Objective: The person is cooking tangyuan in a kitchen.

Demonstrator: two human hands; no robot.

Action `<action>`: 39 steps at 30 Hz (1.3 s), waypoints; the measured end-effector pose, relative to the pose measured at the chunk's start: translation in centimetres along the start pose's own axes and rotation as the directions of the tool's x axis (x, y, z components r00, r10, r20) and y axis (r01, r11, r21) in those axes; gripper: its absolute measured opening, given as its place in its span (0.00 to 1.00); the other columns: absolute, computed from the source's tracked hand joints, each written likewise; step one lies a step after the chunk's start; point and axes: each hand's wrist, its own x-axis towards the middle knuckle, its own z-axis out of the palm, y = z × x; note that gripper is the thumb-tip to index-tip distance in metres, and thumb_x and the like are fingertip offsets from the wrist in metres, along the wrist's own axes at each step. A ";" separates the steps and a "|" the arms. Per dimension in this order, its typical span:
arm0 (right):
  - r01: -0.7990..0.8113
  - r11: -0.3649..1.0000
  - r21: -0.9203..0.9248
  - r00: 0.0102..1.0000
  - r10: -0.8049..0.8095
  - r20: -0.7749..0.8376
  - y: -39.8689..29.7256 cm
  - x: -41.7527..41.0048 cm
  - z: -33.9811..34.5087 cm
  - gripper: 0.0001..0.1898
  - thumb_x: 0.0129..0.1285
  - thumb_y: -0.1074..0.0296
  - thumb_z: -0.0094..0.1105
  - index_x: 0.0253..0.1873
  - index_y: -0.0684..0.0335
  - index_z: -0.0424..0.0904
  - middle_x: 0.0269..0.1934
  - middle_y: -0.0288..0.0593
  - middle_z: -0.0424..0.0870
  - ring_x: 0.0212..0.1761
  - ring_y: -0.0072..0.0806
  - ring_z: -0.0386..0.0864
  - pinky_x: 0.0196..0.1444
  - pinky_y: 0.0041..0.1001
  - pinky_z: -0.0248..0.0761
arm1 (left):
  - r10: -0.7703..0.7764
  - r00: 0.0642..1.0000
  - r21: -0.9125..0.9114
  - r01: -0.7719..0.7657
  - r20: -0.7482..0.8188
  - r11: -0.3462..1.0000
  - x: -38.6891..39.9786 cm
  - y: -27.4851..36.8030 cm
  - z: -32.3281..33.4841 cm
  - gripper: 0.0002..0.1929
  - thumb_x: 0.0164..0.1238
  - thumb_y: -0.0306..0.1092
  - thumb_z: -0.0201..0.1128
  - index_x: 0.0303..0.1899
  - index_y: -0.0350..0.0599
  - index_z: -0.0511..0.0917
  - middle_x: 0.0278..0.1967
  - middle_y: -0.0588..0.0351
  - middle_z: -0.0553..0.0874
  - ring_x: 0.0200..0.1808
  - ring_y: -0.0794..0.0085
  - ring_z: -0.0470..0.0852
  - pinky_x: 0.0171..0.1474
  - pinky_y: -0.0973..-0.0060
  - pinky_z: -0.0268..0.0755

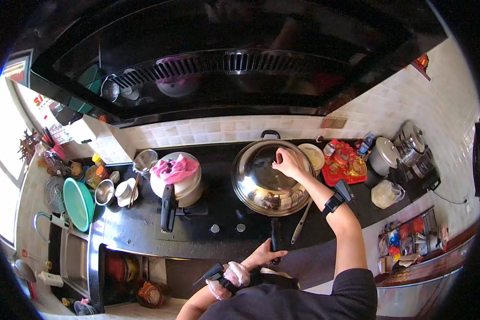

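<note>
A wok with a domed stainless steel lid (260, 172) stands on the right side of the black gas hob. My right hand (289, 163) grips the knob at the top of this lid. Below it, my left hand (264, 255) is at the end of the wok's black handle (276, 236), its thumb across it. A metal utensil (300, 228) lies beside the wok, partly under its right edge. On the left burner stands a pressure cooker (188, 192) with a pink cloth (176, 169) on its lid. What the wok holds is hidden.
A dark range hood (224, 92) hangs over the hob. To the right are a plate (314, 156), a red tray (344, 178), a plastic bag (386, 194) and a lidded pot (384, 156). A steel bowl (105, 192), a green basin (77, 204) and a sink (74, 256) are at left.
</note>
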 end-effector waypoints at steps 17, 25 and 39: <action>-0.381 0.921 -0.079 0.901 0.351 -0.254 13.7 -13.9 -13.3 0.13 0.48 0.56 0.69 0.32 0.57 0.78 0.31 0.47 0.84 0.38 0.43 0.83 0.39 0.39 0.73 | -0.081 0.992 -0.203 0.098 0.091 0.974 0.6 0.8 0.3 0.23 0.64 0.35 0.68 0.48 0.40 0.60 0.27 0.53 0.82 0.24 0.71 0.83 0.25 0.76 0.75; -0.588 0.808 -0.034 0.798 0.574 -0.185 25.3 -22.5 -9.9 0.13 0.44 0.57 0.71 0.27 0.59 0.81 0.25 0.43 0.84 0.30 0.39 0.83 0.33 0.36 0.73 | -0.166 0.983 -0.289 0.138 -0.075 0.947 0.0 2.7 0.8 0.21 0.66 0.36 0.66 0.49 0.39 0.61 0.33 0.48 0.83 0.28 0.67 0.85 0.31 0.73 0.78; -0.794 0.570 -0.212 0.607 0.761 -0.228 30.7 -25.6 -0.9 0.17 0.49 0.55 0.67 0.38 0.61 0.81 0.38 0.49 0.86 0.42 0.43 0.84 0.41 0.38 0.78 | -0.256 0.956 -0.318 0.200 -0.144 0.927 -0.6 3.1 1.6 0.15 0.70 0.34 0.60 0.47 0.41 0.63 0.27 0.51 0.82 0.25 0.66 0.83 0.29 0.70 0.78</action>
